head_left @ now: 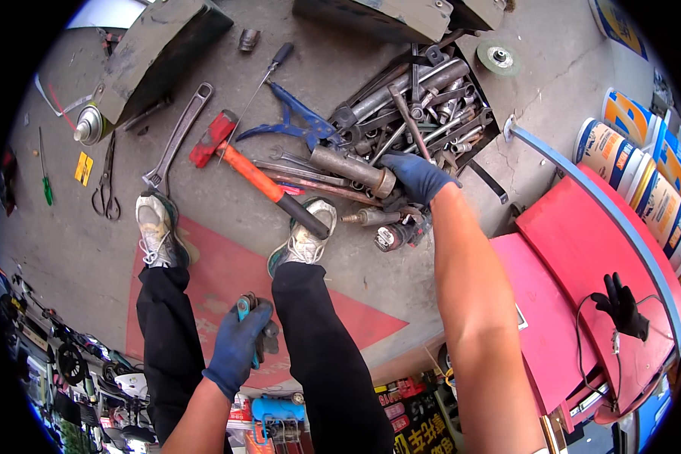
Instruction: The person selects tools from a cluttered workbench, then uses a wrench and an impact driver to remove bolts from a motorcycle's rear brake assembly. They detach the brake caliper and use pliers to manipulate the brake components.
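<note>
My left hand (238,344), in a blue glove, is closed around a hand tool with teal handles (244,306); its dark end is partly hidden, so its exact kind is unclear. My right hand (418,178), also gloved, reaches into a heap of wrenches and sockets (450,106). Its fingers curl down beside the end of a thick metal tube (352,168), and what they grip is hidden. Left of the heap lie a hammer (261,178) with a red head and orange handle, a blue-handled tool (291,121) and an adjustable wrench (180,136).
A spray can (91,125), scissors (106,189) and a green screwdriver (45,178) lie at the left. A grinding disc (498,57) is at the far right of the heap. Paint buckets (609,155) and a red cart (605,227) with a black glove (620,306) stand to the right.
</note>
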`<control>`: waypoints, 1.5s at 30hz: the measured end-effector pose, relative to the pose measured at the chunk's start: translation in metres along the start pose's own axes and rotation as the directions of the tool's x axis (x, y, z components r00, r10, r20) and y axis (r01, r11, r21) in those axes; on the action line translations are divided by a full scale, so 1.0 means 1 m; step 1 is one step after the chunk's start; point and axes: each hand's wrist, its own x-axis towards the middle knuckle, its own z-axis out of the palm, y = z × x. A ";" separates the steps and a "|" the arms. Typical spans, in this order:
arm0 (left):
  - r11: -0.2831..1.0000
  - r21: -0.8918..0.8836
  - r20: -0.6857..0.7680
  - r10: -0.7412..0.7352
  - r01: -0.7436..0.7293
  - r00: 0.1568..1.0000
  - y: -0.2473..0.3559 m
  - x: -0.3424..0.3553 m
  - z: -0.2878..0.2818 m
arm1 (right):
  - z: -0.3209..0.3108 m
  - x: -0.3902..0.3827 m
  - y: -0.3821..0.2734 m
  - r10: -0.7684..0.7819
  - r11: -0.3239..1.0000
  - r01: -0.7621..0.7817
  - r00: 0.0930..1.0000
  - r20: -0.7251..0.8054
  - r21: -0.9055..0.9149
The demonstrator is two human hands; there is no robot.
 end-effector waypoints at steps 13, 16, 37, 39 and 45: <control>0.996 0.089 -0.043 -0.015 0.019 0.999 0.002 0.000 0.005 | 0.029 -0.134 -0.006 0.044 0.752 0.238 0.912 -0.407 0.615; 0.998 0.061 -0.018 0.014 -0.013 1.000 -0.002 0.000 0.001 | 0.049 -0.152 -0.041 0.028 0.730 0.234 0.928 -0.371 0.642; 0.927 -0.175 0.028 0.342 -0.332 0.939 0.006 -0.011 -0.009 | 0.182 -0.176 -0.088 -0.711 0.654 0.524 0.672 -0.207 -0.546; 0.936 -0.151 0.037 0.328 -0.319 0.944 0.013 -0.014 -0.014 | 0.226 -0.185 -0.117 -0.726 0.668 0.565 0.637 -0.259 -0.484; 0.914 -0.204 0.035 0.364 -0.350 0.931 0.015 -0.014 -0.018 | 0.256 -0.187 -0.141 -0.109 0.743 0.300 0.936 -0.334 0.598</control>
